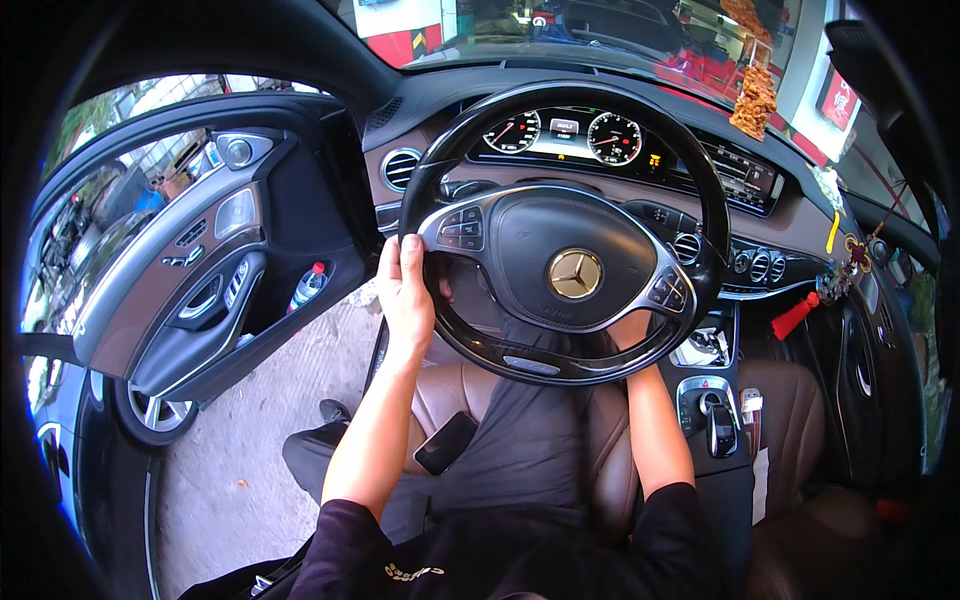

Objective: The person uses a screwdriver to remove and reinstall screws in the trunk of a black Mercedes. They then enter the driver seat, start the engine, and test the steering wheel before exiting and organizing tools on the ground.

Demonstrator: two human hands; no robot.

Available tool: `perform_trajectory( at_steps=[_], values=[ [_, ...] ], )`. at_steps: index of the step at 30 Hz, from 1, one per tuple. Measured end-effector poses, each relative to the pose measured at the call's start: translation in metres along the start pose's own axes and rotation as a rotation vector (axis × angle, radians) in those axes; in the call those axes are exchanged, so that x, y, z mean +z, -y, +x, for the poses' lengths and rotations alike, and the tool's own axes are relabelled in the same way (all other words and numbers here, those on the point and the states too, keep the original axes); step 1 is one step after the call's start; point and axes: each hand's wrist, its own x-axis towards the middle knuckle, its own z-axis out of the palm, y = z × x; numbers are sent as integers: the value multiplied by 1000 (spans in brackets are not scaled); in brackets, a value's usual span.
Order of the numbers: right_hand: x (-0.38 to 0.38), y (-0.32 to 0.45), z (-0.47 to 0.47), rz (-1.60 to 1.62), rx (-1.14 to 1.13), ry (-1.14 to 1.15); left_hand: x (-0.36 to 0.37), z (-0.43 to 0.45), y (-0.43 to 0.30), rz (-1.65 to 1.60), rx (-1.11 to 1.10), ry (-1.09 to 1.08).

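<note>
In front of me is a black Mercedes-Benz steering wheel (536, 247) with a gold-rimmed star emblem (576, 274) at its centre. My left hand (406, 292) grips the left side of the rim, thumb lying along it near the spoke buttons (460, 227). My right forearm passes behind the lower right rim. Only a little of my right hand (628, 330) shows through the gap under the right spoke, and its fingers are hidden. A lit instrument cluster (562, 139) stands behind the wheel. On the brown leather seat (457, 386), a black phone (446, 442) lies by my thigh.
At left the driver's door (217, 262) stands open over concrete ground (225, 465), with a bottle (306, 287) in its pocket. The centre console (709, 420) is at right. Hanging ornaments (754, 101) and a red tassel (796, 315) dangle on the passenger side.
</note>
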Motion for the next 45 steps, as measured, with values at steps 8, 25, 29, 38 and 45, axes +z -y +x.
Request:
perform_trajectory(
  at_steps=[8, 25, 29, 38, 45],
  values=[
    [-69, -38, -8, 576, 432, -412, 5, -42, 29, -164, -46, -104],
    [-149, 152, 164, 241, -86, -440, -35, -28, 36, 90, -14, 93],
    [-123, 199, 234, 151, -324, -159, -91, -88, 71, 327, -300, 432],
    [-50, 254, 280, -701, -135, 280, -166, -202, 116, 1424, 70, 809],
    [-45, 214, 300, -784, -233, 127, -177, -179, 103, 1304, -276, 842]
  ],
)
